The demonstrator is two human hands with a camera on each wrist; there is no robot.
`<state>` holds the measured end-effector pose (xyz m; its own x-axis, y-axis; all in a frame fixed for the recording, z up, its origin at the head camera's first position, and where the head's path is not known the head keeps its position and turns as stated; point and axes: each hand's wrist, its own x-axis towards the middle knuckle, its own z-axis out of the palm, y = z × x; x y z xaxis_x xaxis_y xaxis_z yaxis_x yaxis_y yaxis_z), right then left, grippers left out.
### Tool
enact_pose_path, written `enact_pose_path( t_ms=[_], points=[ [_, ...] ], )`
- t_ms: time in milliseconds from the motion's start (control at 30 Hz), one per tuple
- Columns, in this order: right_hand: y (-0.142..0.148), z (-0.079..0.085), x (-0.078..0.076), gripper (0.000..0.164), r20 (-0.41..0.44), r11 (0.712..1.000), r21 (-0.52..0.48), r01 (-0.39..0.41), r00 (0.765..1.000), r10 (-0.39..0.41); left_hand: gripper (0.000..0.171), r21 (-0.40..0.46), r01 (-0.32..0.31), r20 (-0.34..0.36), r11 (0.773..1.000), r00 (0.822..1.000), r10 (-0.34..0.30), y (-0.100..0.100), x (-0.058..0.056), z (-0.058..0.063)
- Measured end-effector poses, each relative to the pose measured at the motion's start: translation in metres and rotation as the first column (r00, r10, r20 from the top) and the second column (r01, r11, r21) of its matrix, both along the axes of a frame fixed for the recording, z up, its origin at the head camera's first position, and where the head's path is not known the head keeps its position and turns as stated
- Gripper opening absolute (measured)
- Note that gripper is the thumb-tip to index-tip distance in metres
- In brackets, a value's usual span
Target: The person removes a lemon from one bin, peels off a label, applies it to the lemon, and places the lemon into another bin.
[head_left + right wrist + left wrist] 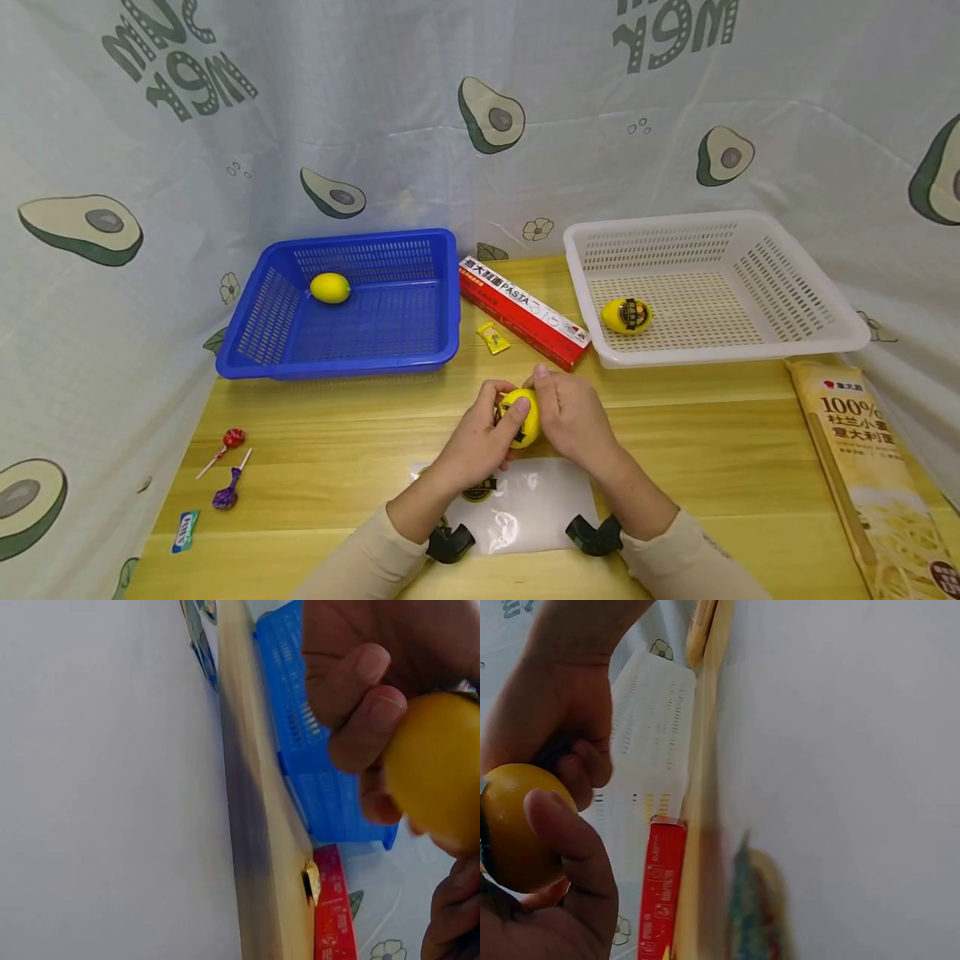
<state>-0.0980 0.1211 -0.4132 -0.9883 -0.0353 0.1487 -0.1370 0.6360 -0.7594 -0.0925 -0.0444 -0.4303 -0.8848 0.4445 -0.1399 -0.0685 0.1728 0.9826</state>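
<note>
A yellow lemon (pixel 530 421) with a dark label sits in my left hand (pixel 480 437), whose thumb lies across its near side. My right hand (pixel 573 417) is right beside it, fingers curled, thumb raised. Whether its fingertips pinch anything is hidden. In the left wrist view the lemon (pixel 525 825) fills the left edge, under the curled right hand (pixel 555 712). The right wrist view shows the left hand's fingers (pixel 373 724) against the lemon (pixel 439 765). Below the hands lies a glossy whitish sheet (pixel 540 508) bearing a black-and-gold label (pixel 480 488).
A blue basket (pixel 337 364) holds a plain lemon (pixel 330 288); a white basket (pixel 727 357) holds a labelled lemon (pixel 626 317). Between them lie a red pasta box (pixel 525 312) and yellow candy (pixel 492 337). Lollipops (pixel 234 437) lie left, a pasta bag (pixel 862 458) right.
</note>
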Motion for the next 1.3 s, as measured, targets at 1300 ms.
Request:
enact_pose_path(
  t_ms=[1300],
  points=[
    [-0.014, -0.012, 0.008, 0.030, -0.195, 0.998, 0.043, -0.046, 0.979, 0.054, 0.064, 0.208, -0.223, 0.146, 0.952, 0.970, 0.195, 0.004, -0.003, 0.002]
  ],
)
